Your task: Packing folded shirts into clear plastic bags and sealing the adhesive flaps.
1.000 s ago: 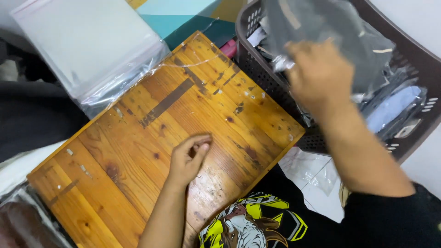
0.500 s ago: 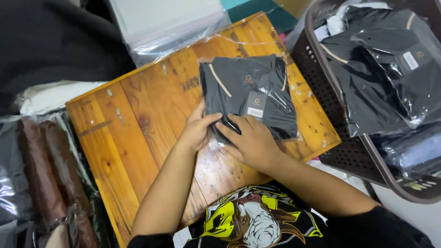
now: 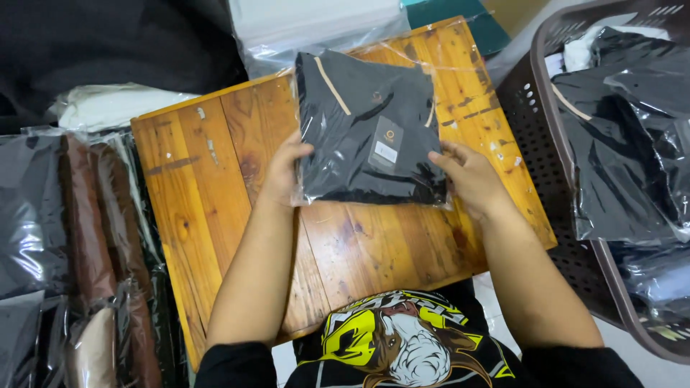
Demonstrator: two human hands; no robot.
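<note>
A folded black shirt in a clear plastic bag (image 3: 366, 122) lies flat on the wooden board (image 3: 215, 194). It has a tan collar stripe and a small hang tag. My left hand (image 3: 284, 169) grips the bag's lower left edge. My right hand (image 3: 471, 179) holds its lower right corner, fingers spread along the plastic. Both forearms reach in from the bottom of the view.
A brown plastic basket (image 3: 532, 115) at the right holds more bagged black shirts (image 3: 625, 136). Bagged brown and dark garments (image 3: 93, 251) are stacked at the left. Clear empty bags (image 3: 309, 29) lie beyond the board, with white cloth (image 3: 108, 104) at the upper left.
The bagged shirt came out of the basket onto the board. My hands moved from its middle to its lower left and right edges, and the bag now lies flatter.
</note>
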